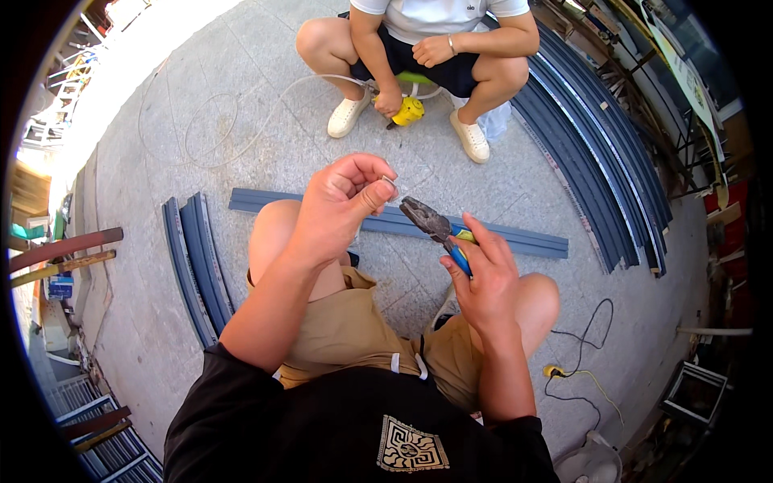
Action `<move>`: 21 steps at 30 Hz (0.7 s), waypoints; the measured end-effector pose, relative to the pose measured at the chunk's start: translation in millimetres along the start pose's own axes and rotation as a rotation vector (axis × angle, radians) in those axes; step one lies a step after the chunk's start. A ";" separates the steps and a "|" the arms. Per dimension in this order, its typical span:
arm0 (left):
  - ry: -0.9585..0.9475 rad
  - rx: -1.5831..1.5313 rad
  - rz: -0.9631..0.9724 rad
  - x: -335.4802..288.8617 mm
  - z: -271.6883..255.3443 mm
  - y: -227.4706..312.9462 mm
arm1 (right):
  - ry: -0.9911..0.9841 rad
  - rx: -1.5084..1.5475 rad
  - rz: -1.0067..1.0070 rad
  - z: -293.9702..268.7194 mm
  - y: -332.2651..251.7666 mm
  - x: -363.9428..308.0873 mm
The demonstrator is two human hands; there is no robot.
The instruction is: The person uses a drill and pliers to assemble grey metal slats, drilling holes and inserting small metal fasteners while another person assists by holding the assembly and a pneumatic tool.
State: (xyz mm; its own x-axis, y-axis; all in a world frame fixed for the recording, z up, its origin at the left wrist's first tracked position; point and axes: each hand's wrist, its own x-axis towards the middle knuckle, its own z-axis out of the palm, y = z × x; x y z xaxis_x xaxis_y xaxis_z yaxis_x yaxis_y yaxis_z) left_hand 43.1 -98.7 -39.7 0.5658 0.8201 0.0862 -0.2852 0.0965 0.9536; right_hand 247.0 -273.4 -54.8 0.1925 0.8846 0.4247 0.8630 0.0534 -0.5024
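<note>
Between the thumb and fingers of my left hand is pinched a small metal piece, too small to name. A pair of pliers with dark jaws and blue-and-yellow handles is gripped in my right hand. The plier jaws point up and left, a short gap from the pinched piece. Beneath both hands, a grey-blue metal profile lies across the floor in front of my knees, partly hidden by my left hand and leg.
Across from me a seated person holds a yellow power tool with a pale hose or cord trailing left. Long dark profiles are stacked at right; shorter profiles lie at left. A black cable with a yellow connector rests at lower right.
</note>
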 end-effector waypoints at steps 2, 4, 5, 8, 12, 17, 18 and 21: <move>-0.016 0.071 -0.050 -0.4 1.9 -0.7 | 0.005 0.018 0.000 1.1 2.2 -1.9; -0.025 0.077 -0.058 0.0 4.2 -1.5 | 0.004 0.021 -0.005 1.7 6.1 -3.9; -0.034 0.081 -0.060 0.1 5.4 -2.0 | 0.005 0.022 -0.016 1.6 7.9 -5.0; -0.076 0.112 -0.086 0.1 6.7 -3.0 | 0.005 0.008 -0.036 -0.6 11.2 -6.0; -0.091 0.134 -0.101 0.7 11.6 -3.0 | 0.016 0.036 -0.010 -2.5 14.0 -9.9; -0.200 0.133 -0.154 1.8 10.3 1.0 | -0.015 0.024 0.001 -9.2 18.5 -14.5; -0.201 0.131 -0.157 2.2 10.1 2.1 | -0.017 0.023 0.004 -9.2 20.0 -16.0; -0.256 0.091 -0.202 1.4 6.0 2.6 | 0.006 0.052 -0.005 -5.3 22.9 -22.6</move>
State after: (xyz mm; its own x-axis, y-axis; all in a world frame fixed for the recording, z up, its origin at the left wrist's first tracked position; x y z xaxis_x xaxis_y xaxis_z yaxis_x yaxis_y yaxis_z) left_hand 47.8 -100.7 -35.3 0.7832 0.6198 -0.0489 -0.0832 0.1824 0.9797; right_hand 264.9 -294.6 -71.9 0.1911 0.8816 0.4316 0.8383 0.0822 -0.5391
